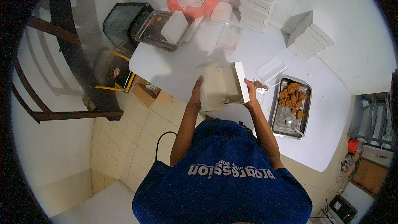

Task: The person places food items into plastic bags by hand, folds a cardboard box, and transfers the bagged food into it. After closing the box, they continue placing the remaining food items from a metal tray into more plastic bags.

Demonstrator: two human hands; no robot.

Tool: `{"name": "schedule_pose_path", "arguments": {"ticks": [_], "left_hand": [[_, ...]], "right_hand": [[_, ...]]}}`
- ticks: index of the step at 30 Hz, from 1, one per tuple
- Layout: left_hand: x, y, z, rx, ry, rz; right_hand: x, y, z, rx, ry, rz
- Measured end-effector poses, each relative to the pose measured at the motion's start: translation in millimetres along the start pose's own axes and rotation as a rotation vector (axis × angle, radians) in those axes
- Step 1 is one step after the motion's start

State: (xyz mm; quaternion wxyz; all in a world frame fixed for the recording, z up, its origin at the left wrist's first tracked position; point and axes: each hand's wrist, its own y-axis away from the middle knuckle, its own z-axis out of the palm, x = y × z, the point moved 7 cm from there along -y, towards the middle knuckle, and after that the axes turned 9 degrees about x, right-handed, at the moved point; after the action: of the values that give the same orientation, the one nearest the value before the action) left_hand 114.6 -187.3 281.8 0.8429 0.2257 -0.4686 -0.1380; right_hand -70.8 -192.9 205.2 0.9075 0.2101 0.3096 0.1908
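Both my hands hold an open white cardboard box (226, 84) above the table's near edge, its pale inside facing up. My left hand (196, 91) grips the left side. On the right side, my right hand (251, 94) grips the wall beside a raised flap. Close to my right hand lie a small clear bag with something brown inside (259, 86) and a clear plastic sleeve (271, 69). Further right, a metal tray (307, 118) carries several brown fried pieces (292, 97) and a utensil.
Stacks of white boxes (257, 6) (309, 39) stand along the wall. At the table's (323, 141) back left are a metal tray (151, 31) with a white block and a red plastic bag (194, 0). A yellow-edged crate (112, 72) and cardboard box (145, 93) sit left.
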Motion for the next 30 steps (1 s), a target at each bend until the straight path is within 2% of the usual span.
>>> {"name": "schedule_pose_path", "arguments": {"ticks": [3,10,13,16,19,22,24,28,30], "left_hand": [[-1,1,6,-0.022,-0.027,-0.021],[-1,4,12,-0.039,-0.070,-0.042],[-4,-1,8,-0.014,-0.058,-0.060],[-9,-13,-7,-0.013,-0.021,-0.028],[-1,-13,-9,-0.077,0.011,0.025],[-1,-11,-14,-0.020,-0.095,0.050],[-7,-13,-19,0.032,-0.093,-0.024],[-3,-11,-14,-0.015,-0.088,0.015],[0,-8,-16,0.026,-0.002,-0.053]], "right_hand": [[-2,5,7,-0.053,0.005,0.039],[-2,-1,6,-0.009,0.028,0.013],[-5,1,7,0.025,-0.018,0.022],[-8,5,19,-0.044,-0.130,0.062],[-12,13,28,-0.065,-0.262,0.131],[-12,12,29,-0.027,-0.279,0.150],[-11,8,28,-0.008,-0.266,0.165],[-7,-2,19,-0.029,-0.288,0.180],[-10,-6,16,-0.092,-0.226,0.104]]}}
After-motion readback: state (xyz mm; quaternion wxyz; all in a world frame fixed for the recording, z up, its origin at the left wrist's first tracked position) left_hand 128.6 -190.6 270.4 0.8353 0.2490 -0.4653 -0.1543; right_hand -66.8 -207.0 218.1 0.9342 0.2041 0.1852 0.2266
